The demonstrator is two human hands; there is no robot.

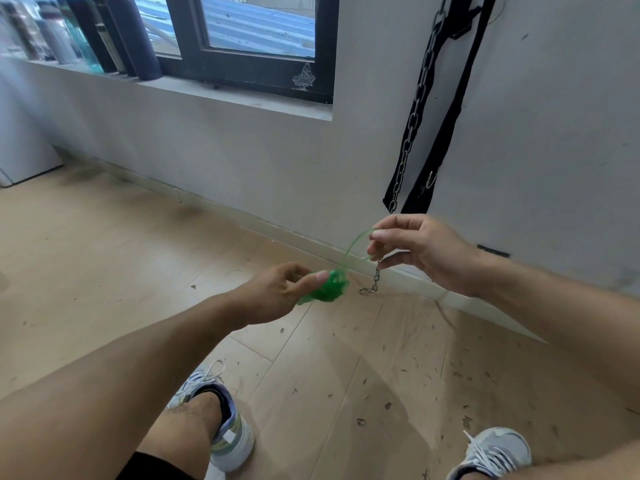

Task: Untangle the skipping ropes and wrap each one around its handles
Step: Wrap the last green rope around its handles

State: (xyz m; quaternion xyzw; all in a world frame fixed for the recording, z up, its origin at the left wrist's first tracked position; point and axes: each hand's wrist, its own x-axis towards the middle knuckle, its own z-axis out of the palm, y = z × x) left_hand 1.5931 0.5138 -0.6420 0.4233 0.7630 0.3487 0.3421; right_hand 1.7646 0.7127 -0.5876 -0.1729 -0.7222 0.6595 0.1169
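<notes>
While the left hand (277,292) grips the green bundle (329,287), the right hand (420,251) pinches its strand (349,249).

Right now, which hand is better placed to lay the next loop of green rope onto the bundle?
The right hand, probably. It pinches the free loop of green rope raised above the bundle, so it can guide the strand. The left hand grips the bundle and looks better suited to steadying it.

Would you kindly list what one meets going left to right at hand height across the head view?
Left hand → bundled green rope, held by that hand → green loop rising from the bundle → hanging end of the metal chain → right hand, pinching the top of the loop.
</notes>
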